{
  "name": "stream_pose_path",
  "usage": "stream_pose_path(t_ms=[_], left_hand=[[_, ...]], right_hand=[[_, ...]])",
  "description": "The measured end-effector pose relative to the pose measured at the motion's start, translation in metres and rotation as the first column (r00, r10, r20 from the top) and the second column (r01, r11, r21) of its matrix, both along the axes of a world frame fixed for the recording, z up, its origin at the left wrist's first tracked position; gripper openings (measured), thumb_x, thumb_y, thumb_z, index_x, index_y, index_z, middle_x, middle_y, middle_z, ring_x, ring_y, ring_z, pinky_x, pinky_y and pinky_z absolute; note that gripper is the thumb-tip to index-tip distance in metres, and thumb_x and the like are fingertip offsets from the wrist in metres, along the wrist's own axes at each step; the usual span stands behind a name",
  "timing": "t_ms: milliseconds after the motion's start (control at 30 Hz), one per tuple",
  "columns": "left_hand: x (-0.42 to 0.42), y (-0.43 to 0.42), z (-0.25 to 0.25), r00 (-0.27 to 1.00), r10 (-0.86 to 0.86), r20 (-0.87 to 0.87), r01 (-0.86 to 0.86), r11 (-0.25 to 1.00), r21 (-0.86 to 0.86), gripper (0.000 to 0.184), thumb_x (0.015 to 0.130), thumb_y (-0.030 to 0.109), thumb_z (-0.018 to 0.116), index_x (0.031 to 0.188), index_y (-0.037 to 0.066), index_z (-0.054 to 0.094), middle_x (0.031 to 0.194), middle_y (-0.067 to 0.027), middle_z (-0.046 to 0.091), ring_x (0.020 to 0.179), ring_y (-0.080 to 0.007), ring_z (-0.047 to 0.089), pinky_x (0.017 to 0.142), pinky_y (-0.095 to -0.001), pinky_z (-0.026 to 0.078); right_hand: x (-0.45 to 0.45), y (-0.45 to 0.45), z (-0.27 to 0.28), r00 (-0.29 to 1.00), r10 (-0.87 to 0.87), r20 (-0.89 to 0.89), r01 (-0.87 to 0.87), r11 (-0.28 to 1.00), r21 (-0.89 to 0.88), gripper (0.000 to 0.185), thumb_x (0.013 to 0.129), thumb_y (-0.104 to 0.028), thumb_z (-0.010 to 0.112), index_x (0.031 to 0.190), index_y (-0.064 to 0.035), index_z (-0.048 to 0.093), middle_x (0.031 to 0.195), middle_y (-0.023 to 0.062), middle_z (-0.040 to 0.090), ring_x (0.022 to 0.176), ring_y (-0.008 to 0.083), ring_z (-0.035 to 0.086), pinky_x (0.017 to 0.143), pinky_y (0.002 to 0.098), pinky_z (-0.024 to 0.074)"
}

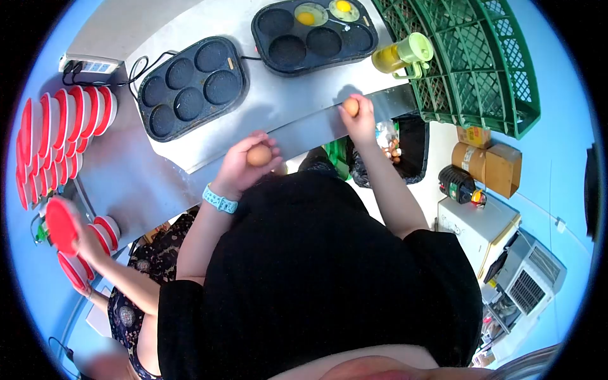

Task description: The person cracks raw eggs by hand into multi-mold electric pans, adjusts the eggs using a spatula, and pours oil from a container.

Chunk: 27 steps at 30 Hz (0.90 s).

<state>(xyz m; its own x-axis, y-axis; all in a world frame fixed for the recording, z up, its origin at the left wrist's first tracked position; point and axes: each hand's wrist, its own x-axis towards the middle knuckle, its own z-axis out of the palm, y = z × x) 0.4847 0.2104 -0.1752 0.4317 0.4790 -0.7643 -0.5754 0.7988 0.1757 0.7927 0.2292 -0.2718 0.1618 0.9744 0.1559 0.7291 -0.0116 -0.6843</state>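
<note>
In the head view, my left hand (237,168), with a light-blue watch band at its wrist, cradles a brown egg (259,155) in curled fingers near the counter's front edge. My right hand (361,123) grips another brown egg (351,106) by the fingers, over the metal edge. Beyond them sits a dark multi-well egg pan (315,39); two of its wells hold cracked eggs with yellow yolks (306,18). A second such pan (191,87) lies to the left, its wells dark with no egg visible in them.
A bottle of yellow liquid (394,58) stands by a green crate (462,57) at right. Below is a black-lined bin (415,149) with eggshells. Red-and-white containers (63,123) are stacked at left, where another person's hand (88,244) holds a red item. Cables run behind the pans.
</note>
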Motion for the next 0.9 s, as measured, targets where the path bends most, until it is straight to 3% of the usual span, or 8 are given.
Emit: stream_pose_path(t_ms=[300,400,600,633,667,700,767,900], left_hand=[[-0.019,-0.007,0.007,0.995,-0.058,-0.078,0.074,0.973,0.219,0.014,0.095,0.020,0.051,0.106,0.010,0.051,0.097,-0.0045,0.056,0.090,-0.0182,0.060,0.074,-0.0289,0.055],[-0.022,-0.008,0.004,0.993,-0.065,-0.103,0.086,0.972,0.218,0.015,0.096,0.021,0.051,0.107,0.010,0.051,0.097,-0.0041,0.057,0.088,-0.0171,0.060,0.072,-0.0283,0.055],[-0.017,-0.009,0.014,0.982,-0.086,-0.169,0.123,0.968,0.219,0.015,0.095,0.021,0.052,0.105,0.010,0.055,0.094,-0.0029,0.058,0.086,-0.0149,0.059,0.072,-0.0275,0.053],[-0.015,-0.007,0.017,0.975,-0.091,-0.205,0.139,0.963,0.229,0.016,0.094,0.019,0.054,0.105,0.008,0.058,0.092,-0.0020,0.058,0.086,-0.0137,0.059,0.073,-0.0272,0.052],[-0.010,-0.004,0.020,0.975,-0.087,-0.202,0.135,0.963,0.235,0.016,0.094,0.019,0.054,0.105,0.008,0.058,0.092,-0.0020,0.058,0.086,-0.0137,0.059,0.073,-0.0272,0.052],[-0.002,0.001,0.022,0.922,-0.158,-0.352,0.287,0.891,0.352,0.019,0.093,0.019,0.057,0.107,0.007,0.060,0.089,-0.0011,0.058,0.082,-0.0118,0.057,0.070,-0.0256,0.050],[0.016,0.021,0.028,0.753,-0.230,-0.617,0.591,0.650,0.478,0.031,0.090,0.022,0.063,0.117,0.006,0.062,0.097,-0.0018,0.063,0.084,-0.0095,0.058,0.070,-0.0248,0.050],[0.072,0.068,0.070,0.630,0.035,-0.776,0.706,0.391,0.591,0.036,0.089,0.020,0.065,0.122,0.005,0.060,0.096,-0.0027,0.065,0.076,-0.0080,0.058,0.070,-0.0244,0.050]], right_hand=[[0.007,0.017,0.019,0.993,-0.103,0.052,0.076,0.921,0.381,0.040,0.083,-0.017,0.068,0.114,0.0001,0.050,0.113,0.0213,0.051,0.100,0.0370,0.054,0.088,0.0396,0.0461],[0.001,0.017,-0.024,0.994,-0.072,0.080,0.067,0.995,0.069,0.039,0.083,-0.018,0.068,0.113,-0.0007,0.051,0.113,0.0217,0.051,0.104,0.0385,0.052,0.090,0.0419,0.0443],[0.008,0.021,-0.022,0.987,-0.115,0.110,0.082,0.961,0.263,0.036,0.088,-0.021,0.064,0.115,-0.0026,0.050,0.103,0.0166,0.054,0.083,0.0314,0.056,0.075,0.0365,0.0497],[0.008,0.020,-0.013,0.851,-0.168,-0.497,0.197,0.980,0.006,0.034,0.091,-0.023,0.060,0.116,-0.0036,0.049,0.099,0.0137,0.055,0.077,0.0249,0.055,0.068,0.0323,0.0482],[0.008,0.017,-0.003,0.375,-0.295,-0.879,0.125,0.955,-0.268,0.031,0.095,-0.025,0.056,0.117,-0.0045,0.048,0.094,0.0108,0.056,0.070,0.0184,0.053,0.062,0.0281,0.0467],[-0.004,0.020,0.039,0.094,-0.371,-0.924,0.049,0.929,-0.368,0.031,0.100,-0.031,0.046,0.117,-0.0052,0.047,0.087,0.0061,0.056,0.062,0.0100,0.047,0.055,0.0220,0.0409],[-0.015,0.023,0.082,0.038,-0.353,-0.935,-0.093,0.930,-0.355,0.031,0.100,-0.032,0.045,0.114,-0.0047,0.048,0.087,0.0063,0.056,0.062,0.0109,0.047,0.055,0.0226,0.0415],[-0.038,0.042,0.130,-0.016,-0.255,-0.967,-0.392,0.891,-0.228,0.027,0.102,-0.029,0.041,0.107,-0.0040,0.051,0.088,0.0053,0.055,0.066,0.0105,0.047,0.059,0.0233,0.0415]])
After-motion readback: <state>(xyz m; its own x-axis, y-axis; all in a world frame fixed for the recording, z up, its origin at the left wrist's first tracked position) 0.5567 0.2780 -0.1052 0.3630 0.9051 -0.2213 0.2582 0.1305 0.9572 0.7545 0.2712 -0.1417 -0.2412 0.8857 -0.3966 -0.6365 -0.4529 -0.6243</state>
